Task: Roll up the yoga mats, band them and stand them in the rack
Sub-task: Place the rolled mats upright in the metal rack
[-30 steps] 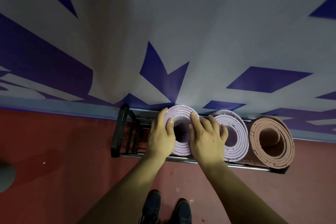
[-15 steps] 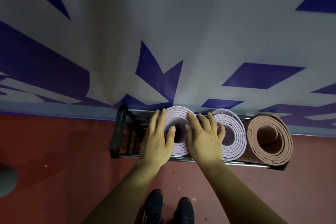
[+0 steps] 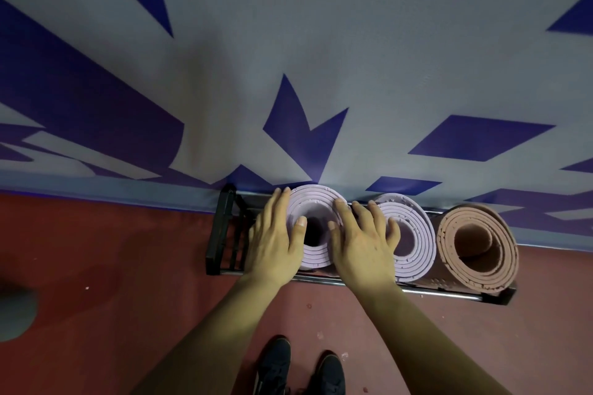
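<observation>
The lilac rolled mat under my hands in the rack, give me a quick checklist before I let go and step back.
1. Leftmost lilac rolled foam mat stands on end in the black metal rack: ok.
2. Left hand and right hand lie flat on its top, fingers spread, not gripping: ok.
3. Band around this mat: cannot tell, the sides are hidden from above.
4. Roll tight and even: not ok, the layers sit unevenly and the core gapes.
5. Second lilac rolled mat and pinkish-brown rolled mat upright beside it: ok.
6. Free slots at the rack's left end: ok.
</observation>
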Action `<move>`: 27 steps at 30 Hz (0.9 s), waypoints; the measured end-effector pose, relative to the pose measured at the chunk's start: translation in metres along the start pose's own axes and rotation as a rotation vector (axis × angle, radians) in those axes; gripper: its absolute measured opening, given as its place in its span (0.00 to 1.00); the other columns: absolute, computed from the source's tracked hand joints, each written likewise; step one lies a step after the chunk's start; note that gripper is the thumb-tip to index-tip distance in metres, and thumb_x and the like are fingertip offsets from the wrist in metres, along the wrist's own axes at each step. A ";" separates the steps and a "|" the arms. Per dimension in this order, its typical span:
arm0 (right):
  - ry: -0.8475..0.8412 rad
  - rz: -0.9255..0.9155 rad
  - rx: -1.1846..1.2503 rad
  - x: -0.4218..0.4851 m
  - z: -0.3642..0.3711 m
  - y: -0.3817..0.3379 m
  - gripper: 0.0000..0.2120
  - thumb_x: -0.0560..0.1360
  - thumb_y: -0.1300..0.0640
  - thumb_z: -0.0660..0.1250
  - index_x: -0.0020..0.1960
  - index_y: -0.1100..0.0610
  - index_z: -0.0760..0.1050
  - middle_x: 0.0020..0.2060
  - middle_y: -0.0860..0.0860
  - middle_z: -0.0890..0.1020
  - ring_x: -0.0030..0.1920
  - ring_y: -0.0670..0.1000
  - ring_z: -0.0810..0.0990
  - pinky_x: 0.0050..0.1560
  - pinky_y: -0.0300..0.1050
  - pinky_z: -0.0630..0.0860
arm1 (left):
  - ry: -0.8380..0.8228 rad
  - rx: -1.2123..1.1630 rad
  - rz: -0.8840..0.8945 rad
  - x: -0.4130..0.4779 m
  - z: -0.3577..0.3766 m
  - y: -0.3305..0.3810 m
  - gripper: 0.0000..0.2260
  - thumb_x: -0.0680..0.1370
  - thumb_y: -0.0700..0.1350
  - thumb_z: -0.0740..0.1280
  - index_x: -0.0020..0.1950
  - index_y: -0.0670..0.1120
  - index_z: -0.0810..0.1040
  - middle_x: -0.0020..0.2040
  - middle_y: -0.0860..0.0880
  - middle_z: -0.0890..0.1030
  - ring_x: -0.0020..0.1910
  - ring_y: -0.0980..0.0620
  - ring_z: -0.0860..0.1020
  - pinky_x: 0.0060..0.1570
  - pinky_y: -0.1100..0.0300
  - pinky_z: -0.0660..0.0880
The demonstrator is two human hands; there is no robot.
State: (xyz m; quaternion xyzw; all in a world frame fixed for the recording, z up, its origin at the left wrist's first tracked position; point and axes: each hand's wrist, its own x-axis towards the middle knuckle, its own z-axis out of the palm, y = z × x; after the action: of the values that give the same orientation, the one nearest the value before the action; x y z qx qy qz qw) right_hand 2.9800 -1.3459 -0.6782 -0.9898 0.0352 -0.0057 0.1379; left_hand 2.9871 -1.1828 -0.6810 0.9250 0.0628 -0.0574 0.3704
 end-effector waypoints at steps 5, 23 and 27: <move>0.000 -0.014 -0.022 -0.001 -0.006 -0.004 0.25 0.82 0.42 0.48 0.73 0.47 0.71 0.67 0.52 0.76 0.74 0.58 0.64 0.70 0.66 0.59 | 0.020 0.018 0.012 -0.006 -0.005 -0.006 0.34 0.78 0.65 0.45 0.81 0.51 0.60 0.80 0.53 0.62 0.77 0.51 0.63 0.74 0.52 0.60; -0.117 -0.373 0.160 -0.023 -0.064 -0.156 0.27 0.83 0.43 0.51 0.75 0.53 0.72 0.72 0.58 0.74 0.75 0.61 0.68 0.74 0.63 0.61 | 0.303 0.312 0.031 -0.066 -0.149 -0.033 0.24 0.82 0.57 0.53 0.71 0.46 0.75 0.74 0.46 0.73 0.73 0.44 0.70 0.73 0.41 0.63; -0.155 -0.435 0.231 -0.044 -0.071 -0.216 0.31 0.81 0.40 0.46 0.76 0.53 0.71 0.73 0.59 0.73 0.76 0.62 0.65 0.77 0.61 0.59 | 0.372 0.322 -0.037 -0.091 -0.192 -0.063 0.24 0.82 0.57 0.52 0.70 0.46 0.77 0.74 0.46 0.73 0.72 0.44 0.71 0.73 0.43 0.62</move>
State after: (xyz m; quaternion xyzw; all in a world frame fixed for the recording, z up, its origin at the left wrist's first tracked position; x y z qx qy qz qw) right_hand 2.9496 -1.1551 -0.5514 -0.9492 -0.1903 0.0368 0.2480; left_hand 2.8984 -1.0115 -0.5722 0.9654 0.1368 0.0981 0.1991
